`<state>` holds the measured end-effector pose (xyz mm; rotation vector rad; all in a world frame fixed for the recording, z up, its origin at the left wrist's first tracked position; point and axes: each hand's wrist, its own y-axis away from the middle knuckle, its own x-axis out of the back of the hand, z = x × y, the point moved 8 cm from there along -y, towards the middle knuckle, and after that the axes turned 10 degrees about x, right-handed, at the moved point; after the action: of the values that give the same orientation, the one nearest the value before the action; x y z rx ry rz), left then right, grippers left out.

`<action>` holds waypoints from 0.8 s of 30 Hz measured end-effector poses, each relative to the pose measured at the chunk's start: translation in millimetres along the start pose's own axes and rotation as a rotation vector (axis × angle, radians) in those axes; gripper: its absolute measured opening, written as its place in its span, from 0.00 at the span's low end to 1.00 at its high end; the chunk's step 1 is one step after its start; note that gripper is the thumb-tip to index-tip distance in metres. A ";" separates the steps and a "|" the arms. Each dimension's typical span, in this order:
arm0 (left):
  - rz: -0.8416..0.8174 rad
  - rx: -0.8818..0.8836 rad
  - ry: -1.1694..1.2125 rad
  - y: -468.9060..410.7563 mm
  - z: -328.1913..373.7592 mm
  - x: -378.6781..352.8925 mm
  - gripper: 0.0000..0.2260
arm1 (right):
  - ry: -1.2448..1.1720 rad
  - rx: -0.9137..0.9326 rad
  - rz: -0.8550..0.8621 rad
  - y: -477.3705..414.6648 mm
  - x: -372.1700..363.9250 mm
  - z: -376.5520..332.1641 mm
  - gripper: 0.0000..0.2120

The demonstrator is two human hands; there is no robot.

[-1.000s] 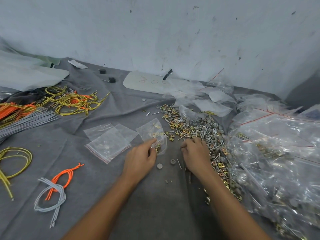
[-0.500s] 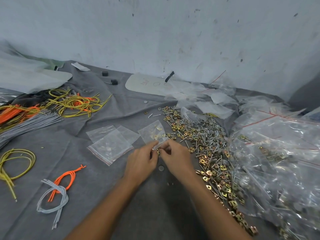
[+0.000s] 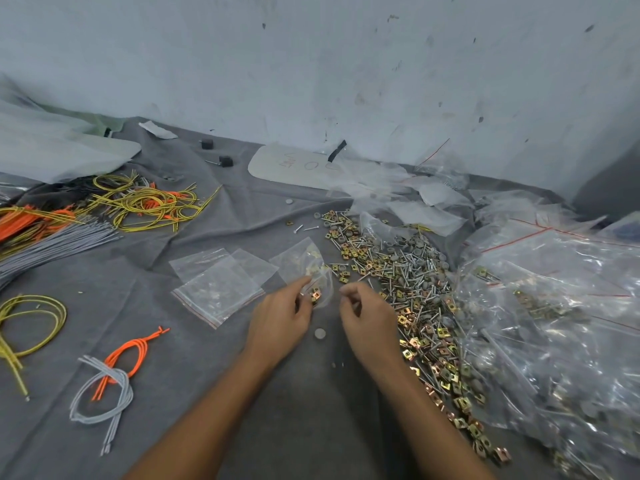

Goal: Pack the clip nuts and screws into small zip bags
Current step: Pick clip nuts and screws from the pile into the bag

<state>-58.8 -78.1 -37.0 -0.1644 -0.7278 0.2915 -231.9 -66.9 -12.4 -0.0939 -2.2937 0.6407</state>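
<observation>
The left hand [image 3: 280,317] pinches the near lip of a small zip bag [image 3: 298,265] between thumb and forefinger, near the middle of the grey cloth [image 3: 207,375]. A few brass clip nuts [image 3: 315,294] already sit at the bag's bottom, just off the fingertips. The right hand [image 3: 369,315] hangs just beside the bag's mouth with its fingers curled in. I cannot tell whether they hold a screw or nut or nothing at all.

To do this step well, I judge the left hand should keep the mouth gaping and tilted up, so parts drop to the bottom and do not snag the zip strip. The right hand should feed in a few pieces at a time, screws point-first.

The loose pile of clip nuts and screws [image 3: 398,271] lies just right of the right hand and runs toward the cloth's near right corner, a short reach. A stray grey disc [image 3: 320,333] lies between the wrists. Spare empty bags [image 3: 218,287] lie just left of the left hand. Large filled bags [image 3: 554,306] crowd the right edge.
</observation>
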 end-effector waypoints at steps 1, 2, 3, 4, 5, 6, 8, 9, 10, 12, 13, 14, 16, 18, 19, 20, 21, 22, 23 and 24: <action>0.001 0.007 0.014 0.0 -0.9 0.0 0.16 | -0.001 -0.016 0.015 4.8 4.6 4.6 0.05; 0.000 0.017 0.027 -0.2 -1.9 0.2 0.16 | 0.002 -0.027 0.026 9.3 8.3 8.1 0.06; 0.000 0.030 0.037 -0.7 -2.8 0.6 0.16 | 0.009 -0.032 0.035 13.6 10.8 10.3 0.06; -0.002 0.048 0.050 -1.4 -3.8 1.4 0.16 | 0.016 -0.032 0.041 17.2 12.2 11.6 0.06; -0.004 0.068 0.075 -1.7 -4.8 2.4 0.16 | 0.019 -0.032 0.047 20.0 12.9 12.5 0.07; -0.009 0.087 0.110 -1.5 -5.6 3.6 0.17 | 0.019 -0.033 0.053 21.8 13.4 13.3 0.07; -0.018 0.117 0.177 -0.8 -7.2 5.5 0.20 | 0.015 -0.048 0.061 22.2 14.1 15.7 0.08; -0.018 0.127 0.192 -0.9 -8.1 6.0 0.19 | 0.020 -0.055 0.060 19.7 14.6 17.4 0.08; -0.016 0.133 0.194 -1.2 -8.7 6.2 0.17 | 0.035 -0.057 0.052 15.3 14.6 19.3 0.08; -0.011 0.133 0.178 -1.6 -8.0 6.3 0.15 | 0.097 -0.048 -0.002 1.8 11.3 23.5 0.08; -0.012 0.128 0.163 -1.5 -6.9 6.4 0.15 | 0.135 -0.042 -0.045 -6.7 7.6 25.2 0.09; -0.016 0.123 0.153 -1.3 -5.9 6.3 0.15 | 0.172 -0.037 -0.092 -15.4 2.9 26.7 0.10; -0.022 0.118 0.148 -1.1 -5.4 6.2 0.15 | 0.230 -0.041 -0.175 -30.7 -7.1 30.2 0.12; -0.020 0.114 0.141 -1.2 -6.3 6.2 0.15 | 0.303 -0.041 -0.245 -40.5 -16.8 33.6 0.15; -0.019 0.106 0.131 -1.5 -6.2 5.7 0.15 | 0.342 -0.038 -0.273 -43.7 -20.4 35.0 0.15; -0.018 0.097 0.120 -1.8 -5.7 5.1 0.14 | 0.372 -0.037 -0.292 -46.2 -22.7 36.2 0.13; -0.016 0.090 0.109 -2.0 -5.1 4.7 0.14 | 0.392 -0.037 -0.303 -47.4 -23.8 36.3 0.11; -0.013 0.084 0.098 -1.9 -4.6 4.5 0.14 | 0.404 -0.036 -0.308 -47.2 -24.1 35.3 0.09; -0.008 0.079 0.086 -1.5 -4.5 4.3 0.15 | 0.404 -0.034 -0.308 -45.5 -23.4 33.1 0.07; -0.003 0.073 0.077 -1.3 -4.3 4.2 0.15 | 0.378 -0.037 -0.291 -42.3 -21.8 30.5 0.06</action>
<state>-52.7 -78.3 -37.2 -0.1045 -0.6403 0.3069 -231.9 -122.1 -24.7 0.0932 -1.9054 0.3914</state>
